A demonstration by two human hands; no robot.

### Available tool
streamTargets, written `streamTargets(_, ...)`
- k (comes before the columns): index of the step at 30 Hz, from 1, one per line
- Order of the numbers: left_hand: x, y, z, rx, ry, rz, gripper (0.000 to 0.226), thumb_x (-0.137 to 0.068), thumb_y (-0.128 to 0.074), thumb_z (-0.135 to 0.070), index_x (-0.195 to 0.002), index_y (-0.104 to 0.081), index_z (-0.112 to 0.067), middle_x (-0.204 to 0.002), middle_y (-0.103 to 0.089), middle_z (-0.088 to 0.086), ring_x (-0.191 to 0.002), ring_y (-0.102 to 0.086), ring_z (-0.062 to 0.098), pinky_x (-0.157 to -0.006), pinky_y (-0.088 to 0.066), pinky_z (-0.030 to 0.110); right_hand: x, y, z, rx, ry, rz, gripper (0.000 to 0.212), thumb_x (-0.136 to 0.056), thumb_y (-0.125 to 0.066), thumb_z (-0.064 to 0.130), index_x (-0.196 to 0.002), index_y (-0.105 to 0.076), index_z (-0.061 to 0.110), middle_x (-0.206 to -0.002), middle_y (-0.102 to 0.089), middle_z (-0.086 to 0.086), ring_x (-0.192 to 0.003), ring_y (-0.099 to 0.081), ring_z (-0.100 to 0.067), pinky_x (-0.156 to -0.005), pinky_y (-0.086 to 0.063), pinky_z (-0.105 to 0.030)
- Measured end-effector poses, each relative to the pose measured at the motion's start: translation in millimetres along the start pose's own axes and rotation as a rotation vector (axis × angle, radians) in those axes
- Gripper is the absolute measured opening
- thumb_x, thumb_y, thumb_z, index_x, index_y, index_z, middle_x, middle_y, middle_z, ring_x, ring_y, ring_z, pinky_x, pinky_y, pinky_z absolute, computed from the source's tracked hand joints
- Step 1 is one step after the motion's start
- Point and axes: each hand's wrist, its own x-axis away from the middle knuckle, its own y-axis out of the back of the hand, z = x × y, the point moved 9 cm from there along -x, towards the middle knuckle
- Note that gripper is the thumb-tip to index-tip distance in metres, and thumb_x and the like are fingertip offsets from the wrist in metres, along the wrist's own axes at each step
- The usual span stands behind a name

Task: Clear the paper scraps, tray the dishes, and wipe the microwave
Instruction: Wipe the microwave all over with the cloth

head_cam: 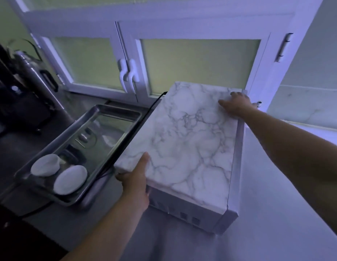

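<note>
— Two hands on one box, is that it? Where does it all stand?

— On a pale worktop (267, 223) that turns dark grey toward the left, under a white-framed window (199, 61) with frosted panes and a pair of white handles (129, 74). The light is dim and bluish.

— And the microwave?

— The microwave (184, 140) sits in the middle of the worktop, turned at an angle, its top covered in a marble pattern. A black cable (154, 104) runs from its far left corner.

— What lies beside it?

— Just to its left, a steel tray (120, 109) with two white dishes (45, 164) at its near end, side by side. Beyond the tray stand a metal kettle (30, 66) and a dark appliance (18, 102).

— Now the hands.

— The left hand (134, 178) grips the near left corner of the microwave, thumb laid on the marble top, fingers curled round the side below. The right hand (237, 105) reaches to the far right corner and rests there with its fingers stretched out on the top; whether the fingertips hook over the back edge I cannot tell.
</note>
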Motion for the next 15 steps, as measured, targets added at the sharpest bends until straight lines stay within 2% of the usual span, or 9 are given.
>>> streamTargets(3, 1.5, -0.1, -2.6, 0.009, -0.047, 0.008, 0.079, -0.068, -0.088, -0.043, -0.132, -0.044, -0.028, -0.113, -0.071, -0.004, -0.094, -0.070, 0.022, -0.061, -0.048, 0.033, -29.5, -3.4, 9.0, 0.046, -0.015, 0.029, 0.076, -0.092, -0.037, 0.062, -0.152, -0.031, 0.015, -0.159, -0.031, -0.007, -0.148, -0.024, -0.026, -0.115, -0.015, -0.065)
streamTargets(7, -2.4, -3.8, -3.4, 0.018, -0.074, 0.039, 0.072, -0.075, -0.085, -0.037, -0.135, -0.047, -0.030, -0.116, -0.073, -0.005, -0.103, -0.071, 0.026, -0.072, -0.048, 0.043, -57.0, -4.4, 11.0, 0.140, -0.009, 0.024, 0.081, -0.092, -0.029, 0.067, -0.152, -0.029, 0.012, -0.159, -0.031, -0.009, -0.148, -0.023, -0.027, -0.115, -0.009, -0.067)
streamTargets(10, -7.6, -2.2, -4.1, 0.011, -0.096, 0.025, 0.068, -0.075, -0.085, -0.039, -0.132, -0.048, -0.032, -0.112, -0.074, -0.006, -0.101, -0.071, 0.027, -0.073, -0.047, 0.049, -71.8, -3.1, 5.5, 0.189, 0.008, -0.011, 0.086, -0.090, -0.025, 0.073, -0.149, -0.035, 0.011, -0.155, -0.037, -0.012, -0.144, -0.031, -0.029, -0.115, -0.015, -0.061)
streamTargets(15, -15.5, 1.2, -3.6, -0.016, -0.121, 0.021, 0.065, -0.074, -0.084, -0.042, -0.127, -0.048, -0.032, -0.103, -0.075, -0.009, -0.096, -0.070, 0.026, -0.072, -0.044, 0.050, -79.8, -1.4, 5.4, 0.260, 0.084, -0.080, 0.093, -0.088, -0.026, 0.077, -0.146, -0.039, 0.005, -0.149, -0.044, -0.020, -0.138, -0.037, -0.036, -0.113, -0.027, -0.048)
